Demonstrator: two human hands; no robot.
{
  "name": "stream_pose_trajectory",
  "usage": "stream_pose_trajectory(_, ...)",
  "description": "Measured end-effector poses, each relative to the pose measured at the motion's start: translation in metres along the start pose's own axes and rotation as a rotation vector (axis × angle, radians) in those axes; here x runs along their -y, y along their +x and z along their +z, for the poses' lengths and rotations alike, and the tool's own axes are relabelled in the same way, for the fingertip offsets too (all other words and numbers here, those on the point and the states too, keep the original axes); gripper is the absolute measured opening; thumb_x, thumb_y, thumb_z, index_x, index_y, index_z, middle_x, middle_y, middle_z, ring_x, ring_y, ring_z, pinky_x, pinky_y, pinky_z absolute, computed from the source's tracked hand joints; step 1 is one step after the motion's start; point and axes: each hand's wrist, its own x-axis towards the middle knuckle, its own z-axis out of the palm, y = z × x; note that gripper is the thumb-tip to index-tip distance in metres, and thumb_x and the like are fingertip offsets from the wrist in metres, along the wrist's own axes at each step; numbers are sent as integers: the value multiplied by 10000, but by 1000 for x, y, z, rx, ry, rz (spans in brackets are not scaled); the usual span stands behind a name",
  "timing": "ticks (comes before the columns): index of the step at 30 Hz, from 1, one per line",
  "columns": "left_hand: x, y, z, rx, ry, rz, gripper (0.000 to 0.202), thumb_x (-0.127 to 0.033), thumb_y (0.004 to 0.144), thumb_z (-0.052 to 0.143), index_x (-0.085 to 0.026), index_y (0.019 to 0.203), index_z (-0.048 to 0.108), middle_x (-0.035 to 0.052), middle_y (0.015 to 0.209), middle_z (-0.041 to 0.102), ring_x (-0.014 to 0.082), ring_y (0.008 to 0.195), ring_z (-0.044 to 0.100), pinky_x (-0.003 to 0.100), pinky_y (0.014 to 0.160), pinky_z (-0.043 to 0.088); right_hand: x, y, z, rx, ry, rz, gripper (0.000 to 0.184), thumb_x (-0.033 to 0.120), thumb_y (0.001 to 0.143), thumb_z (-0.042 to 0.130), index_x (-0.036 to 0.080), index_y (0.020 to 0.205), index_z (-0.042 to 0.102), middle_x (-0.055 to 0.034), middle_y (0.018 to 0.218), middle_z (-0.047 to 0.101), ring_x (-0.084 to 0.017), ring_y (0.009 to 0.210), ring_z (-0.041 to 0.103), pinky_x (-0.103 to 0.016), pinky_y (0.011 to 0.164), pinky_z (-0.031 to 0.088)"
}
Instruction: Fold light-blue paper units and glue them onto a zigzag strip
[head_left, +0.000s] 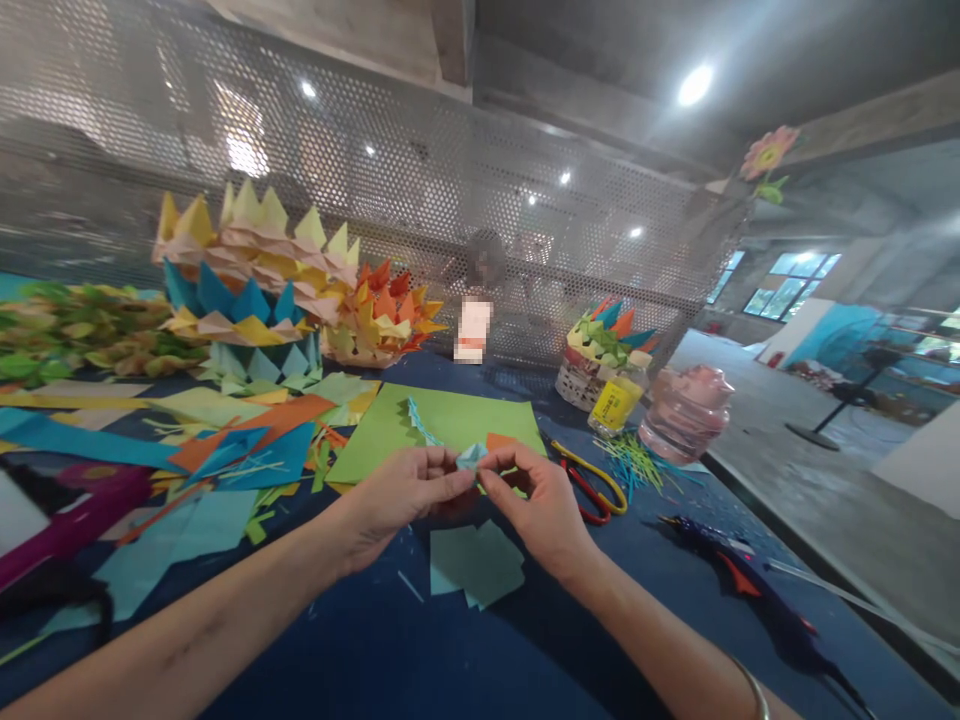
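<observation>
My left hand (401, 495) and my right hand (538, 505) meet over the dark blue table (420, 650). Both pinch a small folded piece of light blue paper (472, 456) between their fingertips. Just below the hands lies a little stack of teal paper squares (475, 562). Behind them a green sheet (442, 420) lies flat, with a row of small folded blue pieces (420, 420) along its upper left.
Red and yellow scissors (592, 480) lie right of my hands. A glue gun (739, 575) rests at the right. A yellow-labelled bottle (619, 400), a pink jar (686, 412) and a basket (581, 385) stand behind. Folded paper stacks (255, 270) and loose coloured sheets (225, 440) fill the left.
</observation>
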Motion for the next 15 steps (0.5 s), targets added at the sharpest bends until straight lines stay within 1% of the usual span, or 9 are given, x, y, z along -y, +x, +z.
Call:
stream_pose_trajectory(2,-1,-1,0,21,-95,-31,264,-305,678,711,-144,860,607,11,796,598,120,738,551,237,706,428,-1,-1,1,-17,14,11,89,251,783,606,177,823,634,-24,790,653,-143,673,603,-250,618,481)
stream_pose_trajectory(4,0,0,-1,14,-116,-38,253,-285,664,726,-142,845,620,5,784,597,111,725,547,229,699,426,-2,-2,2,-24,19,20,98,261,786,606,179,830,635,-24,793,655,-141,670,598,-249,613,472)
stream_pose_trajectory(7,3,2,-3,-9,-36,-36,231,-336,682,701,-131,757,627,2,708,591,111,678,536,224,637,411,-4,-3,3,-19,19,24,98,260,787,606,179,832,636,-24,793,655,-140,676,596,-248,616,468)
stream_pose_trajectory(9,4,3,-3,-33,55,-6,231,-353,701,668,-129,717,617,0,669,586,115,650,529,229,604,396,-4,-2,2,-13,12,9,93,244,783,607,178,842,638,-25,806,656,-140,692,598,-249,634,471)
stream_pose_trajectory(12,3,4,-1,-68,152,66,210,-342,705,632,-136,706,594,-16,626,562,117,612,511,240,585,385,-4,0,2,18,19,-11,94,213,783,595,179,857,642,-22,797,650,-137,703,596,-249,653,470)
stream_pose_trajectory(15,1,5,1,-68,176,91,203,-341,698,615,-143,712,575,-29,612,539,114,594,490,245,586,378,-3,1,1,36,55,5,110,198,774,593,177,869,644,-10,753,628,-127,669,576,-238,628,457)
